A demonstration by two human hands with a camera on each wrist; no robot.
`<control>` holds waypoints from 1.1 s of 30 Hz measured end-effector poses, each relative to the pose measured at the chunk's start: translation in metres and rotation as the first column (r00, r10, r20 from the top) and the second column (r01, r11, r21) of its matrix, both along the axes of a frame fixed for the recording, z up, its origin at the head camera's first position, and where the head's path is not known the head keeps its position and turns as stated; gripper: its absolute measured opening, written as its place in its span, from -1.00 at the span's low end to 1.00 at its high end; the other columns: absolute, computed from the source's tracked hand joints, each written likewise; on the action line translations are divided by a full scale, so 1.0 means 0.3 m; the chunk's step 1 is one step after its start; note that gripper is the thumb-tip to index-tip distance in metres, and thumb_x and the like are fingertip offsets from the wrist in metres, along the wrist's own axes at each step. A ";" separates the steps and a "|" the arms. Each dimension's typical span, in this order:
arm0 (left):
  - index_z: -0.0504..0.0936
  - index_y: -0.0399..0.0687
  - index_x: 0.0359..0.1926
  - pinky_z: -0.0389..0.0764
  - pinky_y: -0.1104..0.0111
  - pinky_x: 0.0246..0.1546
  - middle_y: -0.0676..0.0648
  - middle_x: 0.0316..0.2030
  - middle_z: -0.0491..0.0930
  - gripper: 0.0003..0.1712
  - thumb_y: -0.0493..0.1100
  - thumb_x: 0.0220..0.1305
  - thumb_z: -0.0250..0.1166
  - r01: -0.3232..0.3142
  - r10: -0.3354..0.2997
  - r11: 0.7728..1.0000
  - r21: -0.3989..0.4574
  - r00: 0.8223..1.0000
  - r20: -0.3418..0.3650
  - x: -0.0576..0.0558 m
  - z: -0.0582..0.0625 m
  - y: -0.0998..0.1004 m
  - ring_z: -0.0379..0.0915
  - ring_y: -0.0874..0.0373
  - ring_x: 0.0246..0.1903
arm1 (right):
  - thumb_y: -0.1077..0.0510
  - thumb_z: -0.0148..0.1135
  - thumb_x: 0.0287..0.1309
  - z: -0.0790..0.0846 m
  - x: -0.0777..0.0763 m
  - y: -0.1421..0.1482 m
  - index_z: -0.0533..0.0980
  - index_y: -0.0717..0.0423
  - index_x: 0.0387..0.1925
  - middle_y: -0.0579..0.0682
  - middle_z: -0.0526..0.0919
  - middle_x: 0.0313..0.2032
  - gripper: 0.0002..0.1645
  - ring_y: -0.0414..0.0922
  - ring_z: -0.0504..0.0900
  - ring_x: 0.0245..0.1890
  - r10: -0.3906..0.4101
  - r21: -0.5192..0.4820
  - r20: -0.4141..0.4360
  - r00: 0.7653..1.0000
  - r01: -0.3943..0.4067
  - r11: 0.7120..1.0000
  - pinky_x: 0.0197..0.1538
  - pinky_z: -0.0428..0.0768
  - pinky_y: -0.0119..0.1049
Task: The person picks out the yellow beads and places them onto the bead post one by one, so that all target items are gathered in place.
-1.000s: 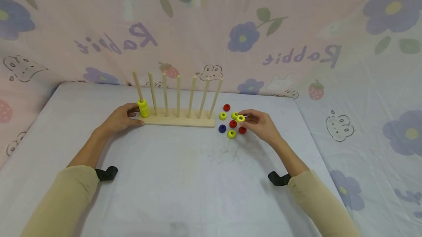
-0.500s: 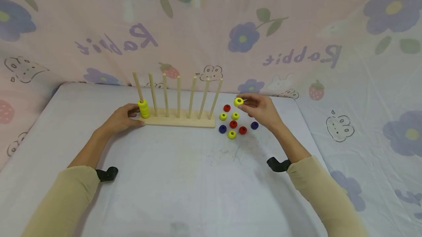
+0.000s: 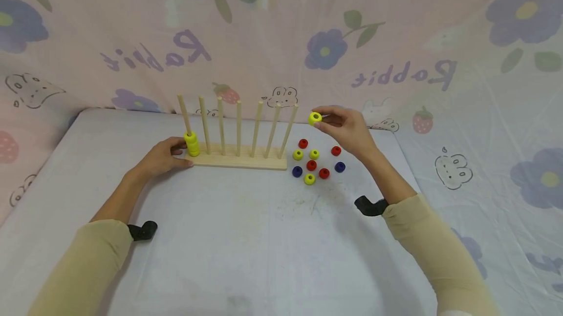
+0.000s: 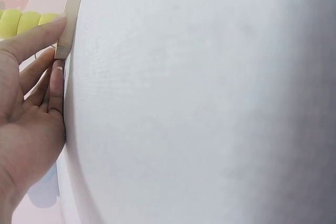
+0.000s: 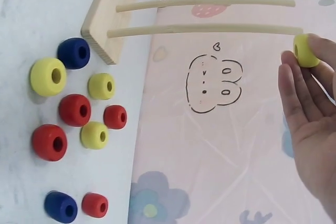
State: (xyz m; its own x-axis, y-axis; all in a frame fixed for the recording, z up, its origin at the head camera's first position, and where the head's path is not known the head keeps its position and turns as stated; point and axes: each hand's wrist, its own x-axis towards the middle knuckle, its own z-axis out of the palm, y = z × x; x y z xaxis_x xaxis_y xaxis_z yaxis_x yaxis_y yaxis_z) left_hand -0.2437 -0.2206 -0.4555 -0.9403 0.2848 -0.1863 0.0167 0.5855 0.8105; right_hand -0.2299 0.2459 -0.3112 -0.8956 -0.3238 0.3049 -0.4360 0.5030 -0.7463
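Note:
My right hand [image 3: 349, 130] pinches a yellow bead [image 3: 314, 118] between thumb and fingers, raised above the table just right of the rightmost peg's top. In the right wrist view this yellow bead [image 5: 306, 51] is near the end of a peg [image 5: 205, 29], its hole facing the pegs. At the left end of the wooden peg rack [image 3: 239, 162], my left hand [image 3: 164, 157] grips the base. Its thumb lies on the base [image 4: 68, 30] in the left wrist view, with the fingers at the end. Several yellow beads [image 3: 191, 144] are stacked on the leftmost peg; the other pegs are bare.
Loose beads lie right of the rack: several red, such as one red bead [image 3: 311, 165], yellow ones like the nearest yellow bead [image 3: 310, 179], and two blue, including a blue bead [image 3: 340, 167]. A patterned cloth [image 3: 264, 37] hangs behind the white table [image 3: 228, 238].
My right hand has lifted the yellow bead up and away from the loose beads, uncovering a red and a blue bead. My left hand and the rack stay in place.

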 end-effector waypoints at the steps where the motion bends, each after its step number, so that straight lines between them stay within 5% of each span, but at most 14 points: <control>1: 0.12 -0.41 0.45 0.24 -0.10 0.37 -0.42 0.38 0.22 -0.04 -0.14 0.21 0.45 -0.001 0.001 1.000 0.000 1.000 -0.001 0.000 0.000 0.000 0.21 -0.33 0.31 | 0.17 0.36 0.24 0.007 -0.001 -0.004 0.62 0.10 0.10 0.05 0.70 -0.09 -0.61 -0.07 0.72 -0.14 -0.006 0.009 -0.006 1.000 0.006 1.000 -0.05 0.67 -0.40; 7: 0.12 -0.41 0.44 0.24 -0.09 0.38 -0.42 0.38 0.22 -0.05 -0.16 0.21 0.45 -0.001 0.001 1.000 0.003 1.000 -0.002 0.001 0.005 0.000 0.21 -0.33 0.31 | 0.14 0.37 0.24 0.050 -0.017 -0.046 0.62 0.08 0.09 -0.02 0.71 -0.08 -0.62 -0.15 0.69 -0.15 -0.015 0.017 -0.049 0.999 0.015 1.000 -0.07 0.66 -0.39; 23: 0.11 -0.39 0.46 0.21 -0.08 0.39 -0.41 0.39 0.21 -0.03 -0.15 0.21 0.45 -0.008 0.008 1.000 0.009 1.000 0.008 0.000 0.013 0.003 0.20 -0.30 0.32 | 0.25 0.39 0.19 0.131 -0.076 -0.193 0.64 0.17 0.04 0.00 0.72 -0.08 -0.64 -0.15 0.69 -0.13 0.142 -0.070 -0.107 0.984 -0.149 0.986 0.04 0.66 -0.32; 33: 0.11 -0.41 0.45 0.22 -0.09 0.38 -0.42 0.38 0.22 -0.02 -0.15 0.19 0.46 -0.010 0.010 1.000 0.006 1.000 0.010 0.003 0.006 0.001 0.22 -0.32 0.31 | 0.23 0.40 0.19 0.149 -0.097 -0.298 0.65 0.18 0.05 0.03 0.74 -0.09 -0.63 -0.13 0.71 -0.14 0.197 -0.113 -0.055 0.979 -0.203 0.973 0.00 0.68 -0.29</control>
